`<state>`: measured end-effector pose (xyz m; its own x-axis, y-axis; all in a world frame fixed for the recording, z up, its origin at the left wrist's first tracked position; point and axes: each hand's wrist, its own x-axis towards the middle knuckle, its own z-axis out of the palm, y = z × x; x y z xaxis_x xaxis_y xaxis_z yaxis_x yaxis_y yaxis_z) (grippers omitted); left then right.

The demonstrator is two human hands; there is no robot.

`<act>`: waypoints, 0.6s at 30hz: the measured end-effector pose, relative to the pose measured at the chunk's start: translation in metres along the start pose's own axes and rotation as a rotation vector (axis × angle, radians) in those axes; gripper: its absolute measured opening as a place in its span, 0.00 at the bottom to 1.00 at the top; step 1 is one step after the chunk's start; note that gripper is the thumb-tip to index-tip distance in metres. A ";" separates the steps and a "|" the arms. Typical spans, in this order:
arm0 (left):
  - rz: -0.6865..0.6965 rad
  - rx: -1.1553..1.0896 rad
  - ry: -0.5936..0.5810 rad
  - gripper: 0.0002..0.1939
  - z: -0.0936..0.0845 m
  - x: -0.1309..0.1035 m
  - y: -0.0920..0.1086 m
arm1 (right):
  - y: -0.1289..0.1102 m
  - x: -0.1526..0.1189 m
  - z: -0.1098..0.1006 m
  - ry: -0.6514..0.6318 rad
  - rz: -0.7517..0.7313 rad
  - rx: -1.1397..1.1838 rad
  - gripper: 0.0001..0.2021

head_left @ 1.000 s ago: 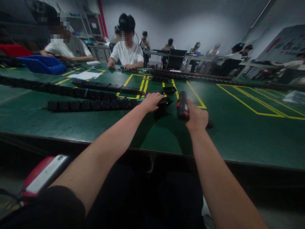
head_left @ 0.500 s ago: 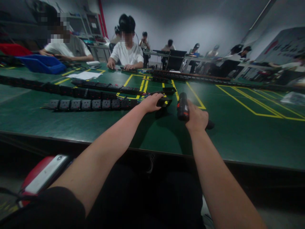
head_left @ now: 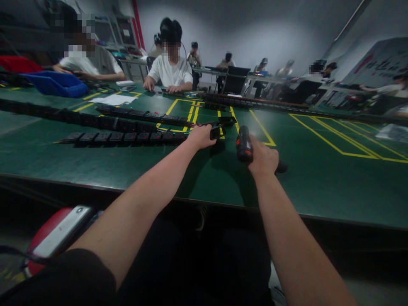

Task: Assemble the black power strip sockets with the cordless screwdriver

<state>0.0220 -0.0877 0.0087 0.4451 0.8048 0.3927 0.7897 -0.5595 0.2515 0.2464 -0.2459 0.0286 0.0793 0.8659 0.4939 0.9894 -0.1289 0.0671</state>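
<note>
My left hand (head_left: 201, 137) is closed around the right end of a long black power strip (head_left: 134, 136), whose row of sockets runs off to the left. At that end a black end piece (head_left: 218, 132) sticks out past my fingers. My right hand (head_left: 263, 157) grips a black cordless screwdriver (head_left: 245, 144) with orange-red marks, held over the table to the right of the strip and apart from it. A second power strip (head_left: 146, 115) lies just behind, with its own black end piece (head_left: 228, 120). My palm hides part of the held end.
The green table (head_left: 318, 182) carries yellow tape lines. Another long strip (head_left: 70, 117) lies at left, near a blue bin (head_left: 54, 83), a red bin (head_left: 19, 63) and white paper (head_left: 114, 100). A clear plastic bag (head_left: 393, 131) lies at right. Co-workers sit across the table.
The held power strip has rolled about its length, so its socket faces look narrower and its end piece has turned. My right hand and the screwdriver have hardly moved.
</note>
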 end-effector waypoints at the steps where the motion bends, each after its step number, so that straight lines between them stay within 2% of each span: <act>1: -0.035 -0.023 0.022 0.28 -0.001 -0.001 -0.001 | -0.001 0.000 -0.001 -0.002 0.003 -0.001 0.40; 4: -0.053 -0.100 0.051 0.29 -0.004 -0.004 -0.004 | -0.002 0.000 -0.004 -0.013 0.002 0.002 0.39; 9: 0.135 -0.241 -0.007 0.27 -0.005 -0.006 -0.005 | -0.002 0.000 -0.006 -0.040 0.007 0.011 0.39; 14: 0.035 -0.420 0.069 0.29 0.000 -0.007 -0.006 | -0.002 -0.001 -0.006 -0.037 0.013 0.021 0.37; 16: 0.031 -0.435 0.037 0.31 0.001 -0.005 -0.007 | -0.003 -0.001 -0.006 -0.037 0.012 0.005 0.37; 18: 0.083 -0.415 -0.007 0.33 0.002 -0.003 -0.008 | -0.003 -0.001 -0.007 -0.044 0.007 -0.007 0.37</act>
<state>0.0151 -0.0853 0.0033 0.5039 0.7543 0.4209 0.5150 -0.6536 0.5546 0.2422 -0.2494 0.0338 0.0914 0.8852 0.4562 0.9879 -0.1381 0.0700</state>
